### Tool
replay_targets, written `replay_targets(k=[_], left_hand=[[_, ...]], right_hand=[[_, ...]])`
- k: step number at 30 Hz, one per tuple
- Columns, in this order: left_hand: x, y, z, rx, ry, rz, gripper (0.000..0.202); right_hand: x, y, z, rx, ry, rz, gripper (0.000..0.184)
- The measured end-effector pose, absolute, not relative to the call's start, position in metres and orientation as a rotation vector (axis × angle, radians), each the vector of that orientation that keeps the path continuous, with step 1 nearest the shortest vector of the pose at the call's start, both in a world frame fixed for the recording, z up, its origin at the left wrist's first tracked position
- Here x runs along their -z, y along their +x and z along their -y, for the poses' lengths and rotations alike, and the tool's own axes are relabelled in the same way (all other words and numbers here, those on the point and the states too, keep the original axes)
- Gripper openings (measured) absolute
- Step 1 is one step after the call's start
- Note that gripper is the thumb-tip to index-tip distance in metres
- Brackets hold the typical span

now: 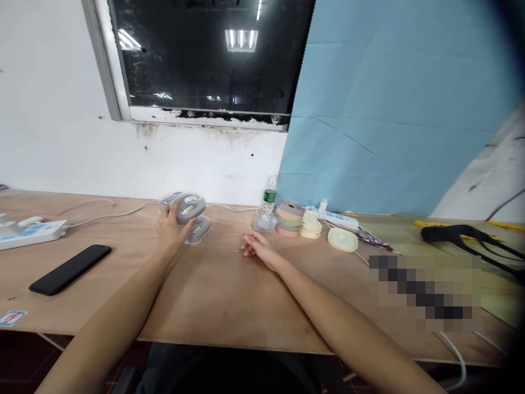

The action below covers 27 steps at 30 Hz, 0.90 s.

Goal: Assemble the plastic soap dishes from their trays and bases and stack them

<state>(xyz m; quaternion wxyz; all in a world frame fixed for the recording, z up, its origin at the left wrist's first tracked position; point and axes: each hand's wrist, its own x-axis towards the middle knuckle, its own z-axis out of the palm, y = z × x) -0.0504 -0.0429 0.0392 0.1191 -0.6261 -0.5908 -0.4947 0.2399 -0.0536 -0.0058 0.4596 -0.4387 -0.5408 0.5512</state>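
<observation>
My left hand (pixel 171 223) is closed around the side of a grey plastic container with a clear lid (pixel 193 204), at the left middle of the table. A similar clear-topped piece (pixel 200 230) lies just below it, and part of another shows behind my fingers. My right hand (pixel 261 250) hovers over or rests on the bare wood, its fingers loosely bent and a little apart, with nothing plain in them. Beyond it are a clear plastic piece (pixel 264 220), a stack of coloured oval bands (pixel 289 220), a stack of cream trays (pixel 310 225) and a single cream tray (pixel 343 239).
A black phone (pixel 70 269) and a white power strip (pixel 35 234) lie on the left. A clear bottle (pixel 269 196) stands against the wall. Another power strip (pixel 338 220) and cables are at the back right, near a black strap-like object (pixel 455 234). A blurred patch covers something dark.
</observation>
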Motion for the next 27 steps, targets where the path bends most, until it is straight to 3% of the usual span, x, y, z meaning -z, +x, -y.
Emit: replay_targets(k=[9,21,24,27], left_hand=[[-0.025,-0.045,0.040,1.305,-1.889,1.799,0.068],[-0.014,-0.041,0.036,1.215,-1.961,1.786,0.067],[-0.015,-0.038,0.036,1.200,-1.950,1.779,0.070],[-0.014,-0.035,0.036,1.199,-1.947,1.767,0.070]], right_hand=[[0.006,0.241,0.053,-1.347,-1.092,1.358,0.022],[0.010,0.243,0.050,-1.308,-1.098,1.408,0.025],[0.010,0.246,0.048,-1.176,-1.120,1.460,0.031],[0.002,0.255,0.046,-0.777,-1.158,1.533,0.033]])
